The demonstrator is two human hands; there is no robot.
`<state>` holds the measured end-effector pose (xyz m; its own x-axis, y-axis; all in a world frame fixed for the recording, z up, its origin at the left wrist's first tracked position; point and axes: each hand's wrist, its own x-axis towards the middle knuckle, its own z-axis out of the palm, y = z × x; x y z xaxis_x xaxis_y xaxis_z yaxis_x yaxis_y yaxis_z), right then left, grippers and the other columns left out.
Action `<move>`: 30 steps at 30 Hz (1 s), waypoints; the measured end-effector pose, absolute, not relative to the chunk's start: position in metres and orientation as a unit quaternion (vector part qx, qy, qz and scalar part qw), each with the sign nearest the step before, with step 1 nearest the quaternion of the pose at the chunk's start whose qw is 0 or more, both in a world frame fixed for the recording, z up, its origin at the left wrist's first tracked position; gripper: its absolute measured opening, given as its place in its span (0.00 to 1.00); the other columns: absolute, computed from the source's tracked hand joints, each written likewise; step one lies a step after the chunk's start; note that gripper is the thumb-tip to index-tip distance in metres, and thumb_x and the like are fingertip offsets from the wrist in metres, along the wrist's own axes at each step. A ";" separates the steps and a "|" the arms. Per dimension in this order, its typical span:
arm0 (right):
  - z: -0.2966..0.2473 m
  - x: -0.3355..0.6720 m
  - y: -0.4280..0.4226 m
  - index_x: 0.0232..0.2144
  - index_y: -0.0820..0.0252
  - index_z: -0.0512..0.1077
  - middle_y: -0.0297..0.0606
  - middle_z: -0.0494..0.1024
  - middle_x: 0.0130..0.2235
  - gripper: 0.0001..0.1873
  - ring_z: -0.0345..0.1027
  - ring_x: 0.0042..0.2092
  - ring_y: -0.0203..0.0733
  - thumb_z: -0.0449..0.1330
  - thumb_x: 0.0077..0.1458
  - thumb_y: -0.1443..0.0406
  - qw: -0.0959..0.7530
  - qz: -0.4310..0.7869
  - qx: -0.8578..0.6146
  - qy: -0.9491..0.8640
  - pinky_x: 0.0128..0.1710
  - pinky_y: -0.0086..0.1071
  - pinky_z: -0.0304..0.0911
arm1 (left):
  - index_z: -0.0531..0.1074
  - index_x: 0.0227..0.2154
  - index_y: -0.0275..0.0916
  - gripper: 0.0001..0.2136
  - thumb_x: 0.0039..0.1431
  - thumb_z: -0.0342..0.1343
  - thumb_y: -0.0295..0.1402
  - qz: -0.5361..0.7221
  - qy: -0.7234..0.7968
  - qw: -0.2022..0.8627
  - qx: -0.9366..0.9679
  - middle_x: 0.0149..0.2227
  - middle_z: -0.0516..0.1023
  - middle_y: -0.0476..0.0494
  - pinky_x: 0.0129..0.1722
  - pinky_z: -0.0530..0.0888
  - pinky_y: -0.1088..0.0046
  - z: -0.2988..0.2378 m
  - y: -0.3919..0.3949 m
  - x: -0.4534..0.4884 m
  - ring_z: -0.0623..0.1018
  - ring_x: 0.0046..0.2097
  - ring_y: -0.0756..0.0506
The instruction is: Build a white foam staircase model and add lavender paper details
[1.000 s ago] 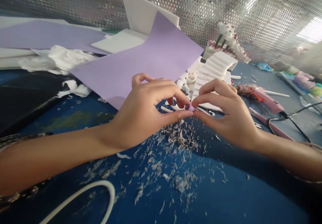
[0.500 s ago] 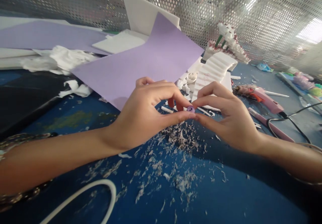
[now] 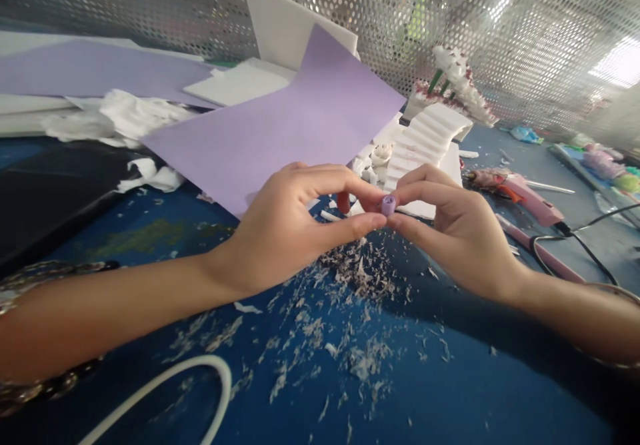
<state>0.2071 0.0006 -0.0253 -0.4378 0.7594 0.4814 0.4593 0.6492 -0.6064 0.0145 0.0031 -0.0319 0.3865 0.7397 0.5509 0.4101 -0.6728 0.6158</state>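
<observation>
A small purple paper roll, coiled in a spiral at its top, is pinched between both hands above the table. My left hand grips its left side with thumb and fingertips. From the right, my right hand holds it between thumb and index finger, the other fingers curled. Behind the hands lies a large purple sheet, bent up at its far end against white foam boards. Just beyond my right hand is a ridged white foam piece. Shavings and scraps litter the table below.
A pink glue gun with a black cord lies at right. White foam flowers stand near a perforated metal screen. Crumpled white paper and a black flat object are at left; a white cable loops in front.
The paper roll has moved slightly right and up and now stands more upright, showing more of its side. Both hands still hold it, their fingers slightly shifted.
</observation>
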 end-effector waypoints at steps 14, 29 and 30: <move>-0.022 0.210 0.007 0.30 0.56 0.73 0.35 0.72 0.33 0.06 0.66 0.37 0.37 0.57 0.54 0.62 0.381 0.203 -0.427 -0.795 0.41 0.36 0.63 | 0.77 0.31 0.44 0.05 0.53 0.57 0.32 0.482 0.340 0.279 0.757 0.32 0.76 0.51 0.33 0.70 0.76 -0.035 0.007 0.015 0.74 0.35 0.51; -0.030 0.208 0.009 0.35 0.54 0.74 0.33 0.75 0.37 0.09 0.66 0.42 0.37 0.56 0.55 0.60 0.405 0.461 -0.353 -0.707 0.47 0.37 0.59 | 0.74 0.38 0.42 0.11 0.56 0.53 0.40 0.394 0.404 0.340 0.752 0.39 0.77 0.49 0.43 0.70 0.75 -0.036 0.008 0.015 0.74 0.42 0.47; -0.030 0.208 0.009 0.35 0.54 0.74 0.33 0.74 0.38 0.09 0.66 0.43 0.37 0.56 0.55 0.60 0.402 0.473 -0.345 -0.704 0.47 0.37 0.59 | 0.75 0.38 0.42 0.11 0.57 0.52 0.40 0.392 0.398 0.345 0.754 0.39 0.77 0.49 0.44 0.70 0.75 -0.036 0.008 0.015 0.74 0.42 0.47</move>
